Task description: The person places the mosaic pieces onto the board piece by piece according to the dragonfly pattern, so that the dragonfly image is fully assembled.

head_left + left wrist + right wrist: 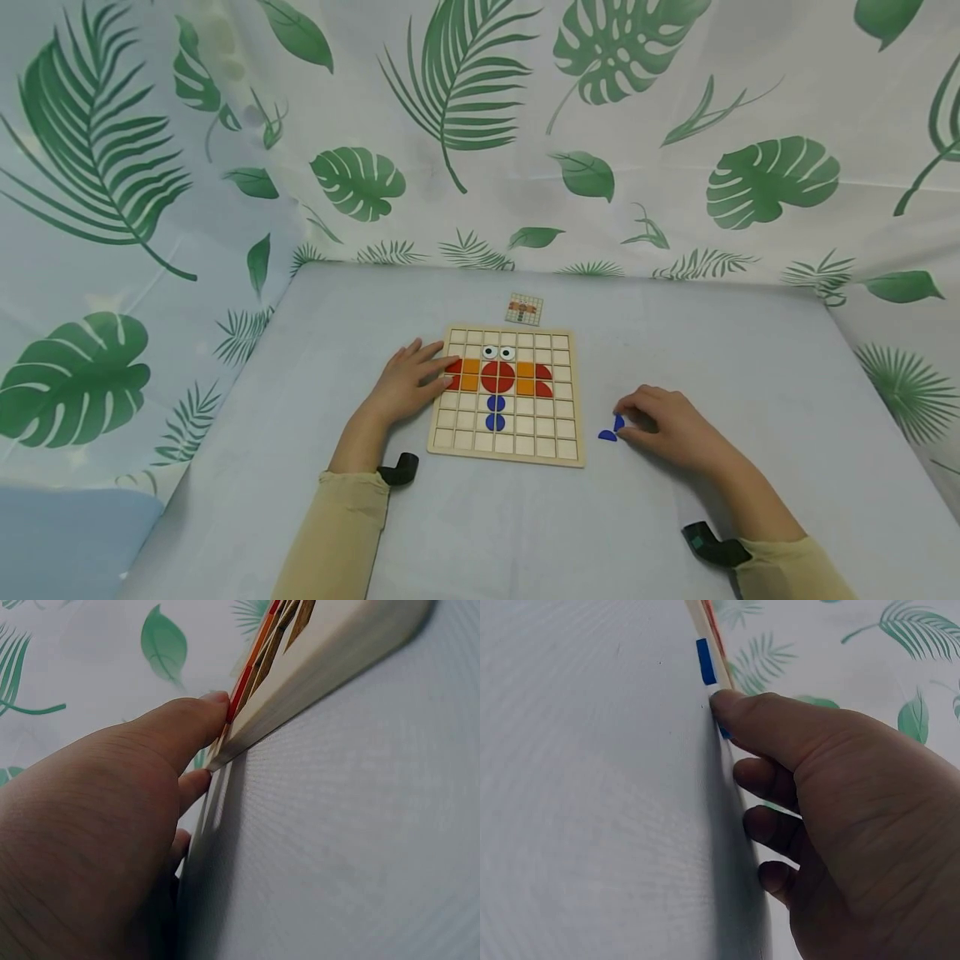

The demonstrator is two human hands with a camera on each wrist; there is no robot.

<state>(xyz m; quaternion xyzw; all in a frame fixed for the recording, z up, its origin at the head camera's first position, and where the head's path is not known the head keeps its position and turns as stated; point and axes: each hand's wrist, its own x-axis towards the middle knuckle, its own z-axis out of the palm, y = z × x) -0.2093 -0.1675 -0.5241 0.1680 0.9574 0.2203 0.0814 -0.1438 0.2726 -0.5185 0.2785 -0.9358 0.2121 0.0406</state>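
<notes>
A square wooden grid board [507, 457] lies on the table, bearing a figure of flat pieces: two eye discs [498, 352], a red circle [497, 377], orange squares [470, 375], red quarter pieces [543, 372] and blue pieces [496, 412]. My left hand [405, 383] rests at the board's left edge, fingers extended, fingertips over the red pieces there. Right of the board, my right hand [671, 425] pinches a blue half-circle piece [618, 422] between thumb and index finger. Another blue half-circle [607, 435] lies flat beside it. In the right wrist view the thumb partly hides the pinched blue piece [725, 733].
A small picture card [523, 309] with a similar figure lies just behind the board. White cloth [517, 533] covers the table. Leaf-printed curtains [480, 167] hang behind and at both sides. Each wrist wears a black device [400, 469].
</notes>
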